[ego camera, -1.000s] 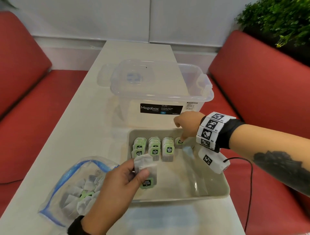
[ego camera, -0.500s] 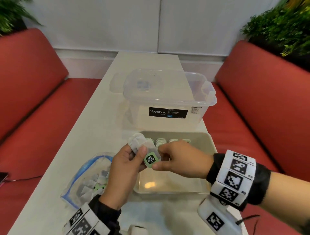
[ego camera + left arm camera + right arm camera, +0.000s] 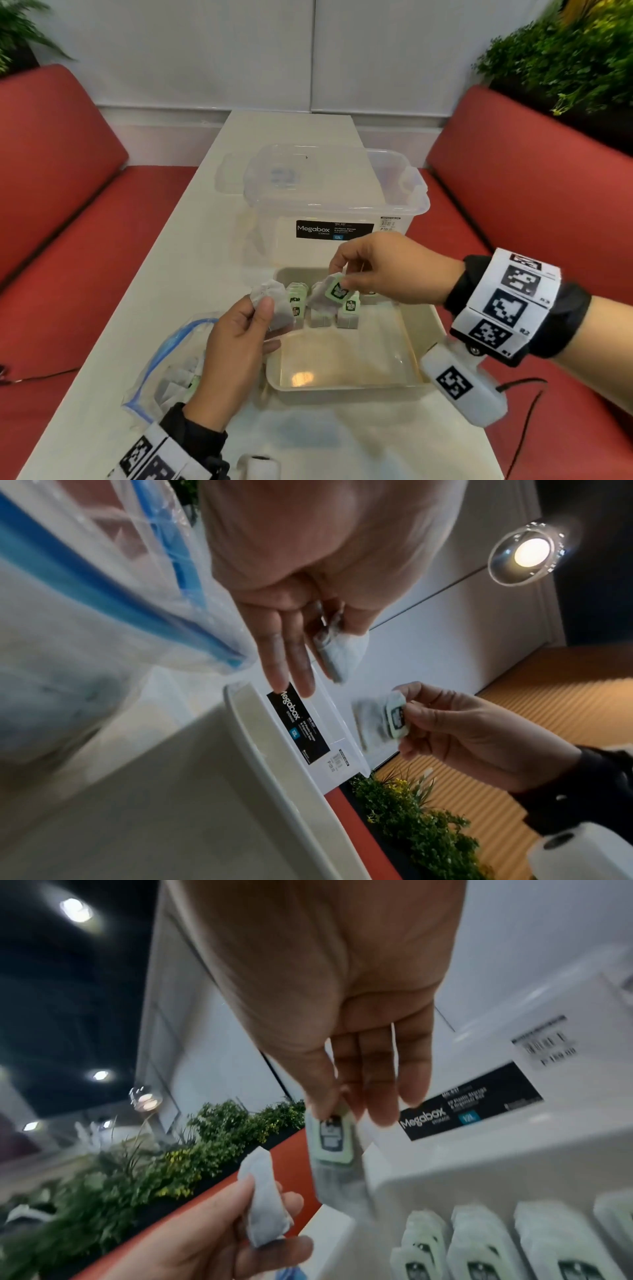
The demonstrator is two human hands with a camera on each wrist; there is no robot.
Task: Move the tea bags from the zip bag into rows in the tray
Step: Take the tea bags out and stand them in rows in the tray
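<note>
Right hand (image 3: 387,270) pinched a tagged tea bag (image 3: 330,293) above the tray (image 3: 346,385). Left hand (image 3: 236,346) gripped another bag (image 3: 274,305) beside the zip bag (image 3: 161,373).

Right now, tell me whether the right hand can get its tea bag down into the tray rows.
Probably yes: the right hand holds its tea bag just above the open tray.

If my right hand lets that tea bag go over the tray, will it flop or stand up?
The tea bag hangs limp from its tag in the right hand, so it is probably floppy and light. It would likely fall flat unless leaned against the rows standing in the tray.
</note>
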